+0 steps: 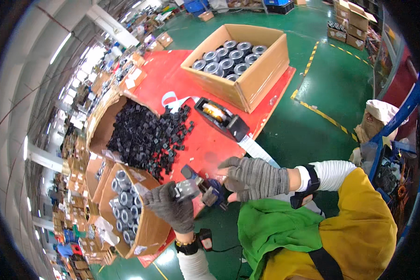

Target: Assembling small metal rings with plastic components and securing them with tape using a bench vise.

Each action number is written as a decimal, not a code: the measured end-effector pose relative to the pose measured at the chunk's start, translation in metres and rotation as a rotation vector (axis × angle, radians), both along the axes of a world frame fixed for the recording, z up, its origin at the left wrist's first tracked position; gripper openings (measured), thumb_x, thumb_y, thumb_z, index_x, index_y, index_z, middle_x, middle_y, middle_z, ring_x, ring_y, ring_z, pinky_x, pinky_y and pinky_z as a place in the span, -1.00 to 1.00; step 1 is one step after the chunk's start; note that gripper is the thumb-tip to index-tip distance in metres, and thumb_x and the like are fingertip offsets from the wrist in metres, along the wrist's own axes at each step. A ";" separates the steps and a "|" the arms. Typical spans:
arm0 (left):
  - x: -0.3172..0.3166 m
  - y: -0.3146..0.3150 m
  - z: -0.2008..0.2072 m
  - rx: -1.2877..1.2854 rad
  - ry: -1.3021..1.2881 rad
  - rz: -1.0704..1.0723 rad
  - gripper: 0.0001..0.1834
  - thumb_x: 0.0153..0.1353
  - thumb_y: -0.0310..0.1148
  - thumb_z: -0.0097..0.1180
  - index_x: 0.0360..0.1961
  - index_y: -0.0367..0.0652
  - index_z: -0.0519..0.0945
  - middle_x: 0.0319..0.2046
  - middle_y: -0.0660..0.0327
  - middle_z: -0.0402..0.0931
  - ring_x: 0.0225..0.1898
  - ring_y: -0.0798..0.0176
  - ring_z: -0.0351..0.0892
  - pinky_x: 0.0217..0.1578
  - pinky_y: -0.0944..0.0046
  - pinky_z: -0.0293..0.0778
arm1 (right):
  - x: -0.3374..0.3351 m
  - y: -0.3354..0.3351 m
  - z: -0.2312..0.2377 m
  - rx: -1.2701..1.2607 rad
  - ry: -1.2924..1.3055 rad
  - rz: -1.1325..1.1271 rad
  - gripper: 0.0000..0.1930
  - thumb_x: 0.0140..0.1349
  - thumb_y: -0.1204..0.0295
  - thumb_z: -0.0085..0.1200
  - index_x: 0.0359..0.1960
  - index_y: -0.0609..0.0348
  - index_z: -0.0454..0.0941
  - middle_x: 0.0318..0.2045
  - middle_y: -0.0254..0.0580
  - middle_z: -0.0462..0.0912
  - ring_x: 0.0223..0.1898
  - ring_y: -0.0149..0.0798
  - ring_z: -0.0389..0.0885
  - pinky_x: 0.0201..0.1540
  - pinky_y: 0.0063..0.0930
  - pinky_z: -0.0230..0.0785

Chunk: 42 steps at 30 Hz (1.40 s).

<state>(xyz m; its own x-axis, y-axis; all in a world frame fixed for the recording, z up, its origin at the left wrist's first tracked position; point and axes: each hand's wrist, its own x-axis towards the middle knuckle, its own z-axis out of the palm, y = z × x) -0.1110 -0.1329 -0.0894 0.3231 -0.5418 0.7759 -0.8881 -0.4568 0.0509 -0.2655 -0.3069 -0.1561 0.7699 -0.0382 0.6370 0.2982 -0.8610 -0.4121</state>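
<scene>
My left hand (170,205), in a dark grey knit glove, is closed round a grey-and-black cylindrical part (187,190) at the table's near edge. Just right of that part stands a small dark blue fixture (212,194), its details blurred. My right hand (259,177), in a lighter grey striped glove, reaches in from the right with thumb and fingers apart, close to the fixture. Nothing shows between those fingers. Beyond the hands lies a heap of small black plastic pieces (147,133), spilling out of a tipped carton onto the red table (203,151).
A black tape dispenser (221,119) with a strip of white labels (261,151) sits at the table's right. Behind it a carton (266,70) holds several black-and-silver cylinders. Another carton (149,224) of similar parts stands at left. Sacks and scrap (380,121) are at far right.
</scene>
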 end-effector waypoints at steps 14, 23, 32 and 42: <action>0.001 -0.105 0.039 0.134 0.011 -0.185 -0.31 -0.08 -0.09 0.19 0.07 -0.22 0.37 -0.03 0.09 0.38 0.02 0.00 0.29 0.08 -0.01 0.08 | 0.043 -0.075 0.071 0.216 -0.062 0.091 -0.40 0.04 0.06 0.17 0.07 0.10 0.34 -0.35 -0.08 0.49 -0.32 -0.03 0.55 -0.30 -0.27 0.40; 0.033 0.024 0.039 0.076 0.334 -0.043 -0.37 0.07 -0.20 0.12 0.12 -0.32 0.31 0.09 -0.07 0.29 0.11 -0.06 0.28 0.15 0.03 0.16 | 0.079 -0.265 0.106 -0.235 0.346 -0.610 -0.61 0.18 0.12 -0.10 -0.23 0.22 0.53 -0.48 0.09 0.57 -0.43 0.07 0.57 -0.33 -0.09 0.38; 0.041 0.104 0.001 -0.103 0.622 0.118 -0.55 0.17 -0.21 0.03 -0.02 -0.34 0.44 -0.03 -0.02 0.39 0.00 -0.02 0.37 0.03 0.09 0.30 | 0.132 -0.282 0.071 -0.386 0.707 -0.620 -0.77 -0.04 0.34 -0.05 -0.57 0.18 0.64 -0.54 0.05 0.61 -0.50 0.01 0.59 -0.39 -0.19 0.43; 0.063 0.158 0.038 -0.268 0.581 0.268 -0.71 0.10 -0.51 0.05 -0.11 -0.27 0.53 -0.18 0.11 0.53 -0.07 0.22 0.46 -0.02 0.25 0.33 | 0.093 -0.314 0.030 0.178 0.371 -0.622 -0.61 0.13 0.13 0.07 -0.15 0.17 0.56 -0.22 -0.06 0.62 -0.22 -0.20 0.59 -0.09 -0.32 0.39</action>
<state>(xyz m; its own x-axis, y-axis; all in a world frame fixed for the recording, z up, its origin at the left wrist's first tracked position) -0.0475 0.0246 -0.0513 0.8227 -0.1987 0.5327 -0.5410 -0.5618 0.6259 -0.1720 -0.6211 -0.1258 0.7361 -0.6150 0.2828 -0.4081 -0.7365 -0.5395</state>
